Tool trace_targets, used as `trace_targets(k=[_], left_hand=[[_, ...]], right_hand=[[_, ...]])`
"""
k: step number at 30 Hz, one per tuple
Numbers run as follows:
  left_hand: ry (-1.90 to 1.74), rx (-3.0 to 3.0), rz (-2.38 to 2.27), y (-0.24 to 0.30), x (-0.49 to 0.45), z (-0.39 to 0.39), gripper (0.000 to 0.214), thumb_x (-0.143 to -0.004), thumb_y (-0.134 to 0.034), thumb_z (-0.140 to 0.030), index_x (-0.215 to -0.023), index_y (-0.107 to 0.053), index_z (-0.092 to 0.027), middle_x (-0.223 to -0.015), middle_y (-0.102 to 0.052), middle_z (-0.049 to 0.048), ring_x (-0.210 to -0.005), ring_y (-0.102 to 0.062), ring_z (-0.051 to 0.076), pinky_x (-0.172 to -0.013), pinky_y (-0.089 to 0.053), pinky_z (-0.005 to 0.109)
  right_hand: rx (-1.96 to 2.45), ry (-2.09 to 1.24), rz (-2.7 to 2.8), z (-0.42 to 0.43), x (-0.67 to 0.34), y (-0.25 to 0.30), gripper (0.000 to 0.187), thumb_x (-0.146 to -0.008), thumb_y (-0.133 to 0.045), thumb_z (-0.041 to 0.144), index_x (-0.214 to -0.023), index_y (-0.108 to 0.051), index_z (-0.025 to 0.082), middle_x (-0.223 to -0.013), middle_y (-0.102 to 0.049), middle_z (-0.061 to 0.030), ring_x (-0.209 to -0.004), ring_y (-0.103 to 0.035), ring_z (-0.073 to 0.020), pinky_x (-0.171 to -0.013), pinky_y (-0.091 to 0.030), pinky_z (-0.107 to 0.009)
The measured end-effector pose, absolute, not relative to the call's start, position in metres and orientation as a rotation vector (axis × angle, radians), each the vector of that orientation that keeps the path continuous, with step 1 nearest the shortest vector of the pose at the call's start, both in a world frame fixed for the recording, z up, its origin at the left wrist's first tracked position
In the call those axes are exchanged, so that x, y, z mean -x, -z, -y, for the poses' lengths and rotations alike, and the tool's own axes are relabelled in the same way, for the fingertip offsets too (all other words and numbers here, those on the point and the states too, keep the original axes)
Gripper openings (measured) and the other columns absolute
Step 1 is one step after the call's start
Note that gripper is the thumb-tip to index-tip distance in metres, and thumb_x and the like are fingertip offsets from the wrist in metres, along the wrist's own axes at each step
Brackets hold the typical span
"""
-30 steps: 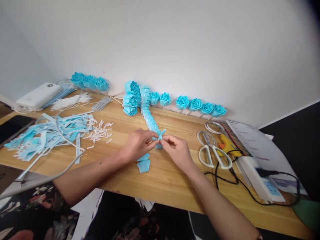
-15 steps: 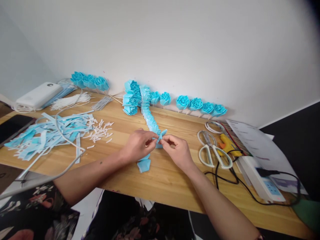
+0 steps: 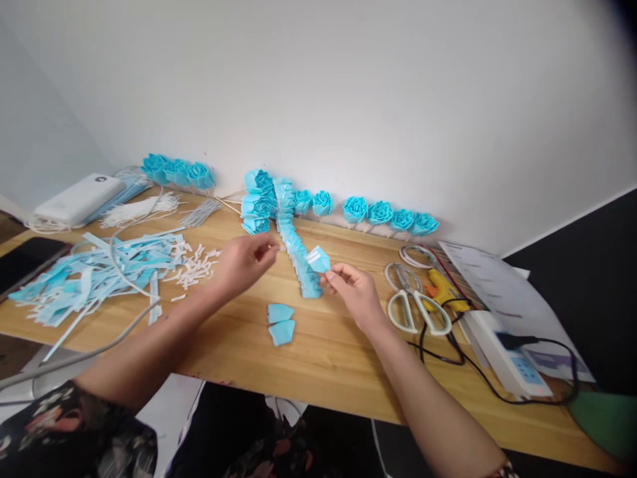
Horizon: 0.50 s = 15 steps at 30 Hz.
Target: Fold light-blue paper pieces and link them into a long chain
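My right hand pinches the lower edge of a light blue petal piece that has a pale strip across it. This petal is raised beside the near end of a long overlapping row of blue petal pieces. To the left of the row, my left hand is in the air with thumb and forefinger pressed together. Whatever may be in that pinch is too small to make out. Two loose blue petal pieces lie on the table nearer to me.
Blue fabric roses line the wall. Blue strips and white snippets are heaped on the left, near a phone. At right are scissors, a yellow glue gun and a power strip with a black cable.
Both hands were together at the petal. My left hand has since drawn away to the left, while my right hand still holds the petal, now turned to show its face.
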State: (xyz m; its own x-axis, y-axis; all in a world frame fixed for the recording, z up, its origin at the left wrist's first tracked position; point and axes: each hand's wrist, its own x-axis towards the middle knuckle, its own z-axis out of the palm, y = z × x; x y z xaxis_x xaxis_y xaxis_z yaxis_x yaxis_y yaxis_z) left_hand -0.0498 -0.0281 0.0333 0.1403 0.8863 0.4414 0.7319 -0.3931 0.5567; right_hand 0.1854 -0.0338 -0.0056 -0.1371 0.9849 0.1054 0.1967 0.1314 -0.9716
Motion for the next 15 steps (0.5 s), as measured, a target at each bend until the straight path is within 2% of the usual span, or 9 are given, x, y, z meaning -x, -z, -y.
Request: trace_targets(k=[2,6,8,10,12,13,15], left_hand=[[-0.989,-2.285,-1.738,-0.046,0.074,0.032,0.021,-0.083,-0.048,-0.029,-0.079,-0.065,-0.017,-0.057,-0.055,-0.0021,-0.054,-0.048,0.011,-0.054,-0.031,0.023],[-0.632,-2.373,-2.021,-0.05,0.131,0.04,0.032,-0.085,-0.045,-0.037,-0.062,-0.059,-0.018,-0.054,-0.051,-0.0002,-0.053,-0.046,0.013,-0.053,-0.028,0.026],[-0.552,-2.39,-2.08,-0.043,0.153,0.04,0.034,-0.085,-0.046,-0.04,-0.062,-0.059,-0.018,-0.06,-0.055,0.0023,-0.058,-0.051,0.016,-0.055,-0.032,0.027],[-0.616,-2.488,-2.041,-0.035,0.163,0.038,0.024,-0.083,-0.051,-0.038,-0.076,-0.064,-0.019,-0.083,-0.064,0.0069,-0.078,-0.058,0.022,-0.067,-0.04,0.03],[-0.8,-2.543,-1.936,-0.031,0.154,0.036,0.025,-0.081,-0.054,-0.035,-0.098,-0.065,-0.02,-0.111,-0.061,0.0103,-0.102,-0.055,0.028,-0.083,-0.043,0.037],[-0.894,-2.518,-1.859,-0.031,0.143,0.035,0.03,-0.081,-0.054,-0.035,-0.106,-0.062,-0.02,-0.119,-0.058,0.0106,-0.109,-0.053,0.028,-0.089,-0.042,0.04],[-1.027,-2.352,-1.651,-0.033,0.112,0.034,0.035,-0.083,-0.054,-0.037,-0.113,-0.06,-0.021,-0.12,-0.059,0.0092,-0.106,-0.055,0.025,-0.09,-0.043,0.04]], right_hand=[[1.191,-1.149,1.464,0.033,-0.186,0.004,0.019,-0.079,-0.062,0.036,-0.075,-0.065,0.018,-0.073,-0.069,-0.0026,-0.058,-0.054,-0.0112,-0.058,-0.045,-0.024],[1.153,-1.217,1.433,0.036,-0.183,-0.002,0.022,-0.078,-0.064,0.038,-0.072,-0.066,0.017,-0.072,-0.068,-0.0031,-0.057,-0.053,-0.0106,-0.057,-0.044,-0.024],[1.135,-1.238,1.429,0.038,-0.181,-0.003,0.022,-0.077,-0.064,0.038,-0.072,-0.066,0.017,-0.072,-0.068,-0.0035,-0.057,-0.052,-0.0106,-0.057,-0.044,-0.024],[1.122,-1.252,1.434,0.039,-0.18,-0.004,0.022,-0.077,-0.065,0.038,-0.073,-0.066,0.017,-0.072,-0.068,-0.0037,-0.057,-0.053,-0.0107,-0.056,-0.044,-0.025],[1.116,-1.264,1.443,0.04,-0.179,-0.004,0.022,-0.077,-0.065,0.038,-0.073,-0.066,0.017,-0.072,-0.069,-0.0036,-0.056,-0.053,-0.0107,-0.056,-0.044,-0.025],[1.115,-1.269,1.448,0.041,-0.178,-0.004,0.022,-0.076,-0.065,0.039,-0.073,-0.066,0.017,-0.072,-0.069,-0.0035,-0.056,-0.053,-0.0108,-0.056,-0.044,-0.025],[1.118,-1.279,1.447,0.041,-0.178,-0.004,0.021,-0.076,-0.065,0.039,-0.073,-0.066,0.017,-0.072,-0.069,-0.0034,-0.056,-0.053,-0.011,-0.056,-0.044,-0.025]])
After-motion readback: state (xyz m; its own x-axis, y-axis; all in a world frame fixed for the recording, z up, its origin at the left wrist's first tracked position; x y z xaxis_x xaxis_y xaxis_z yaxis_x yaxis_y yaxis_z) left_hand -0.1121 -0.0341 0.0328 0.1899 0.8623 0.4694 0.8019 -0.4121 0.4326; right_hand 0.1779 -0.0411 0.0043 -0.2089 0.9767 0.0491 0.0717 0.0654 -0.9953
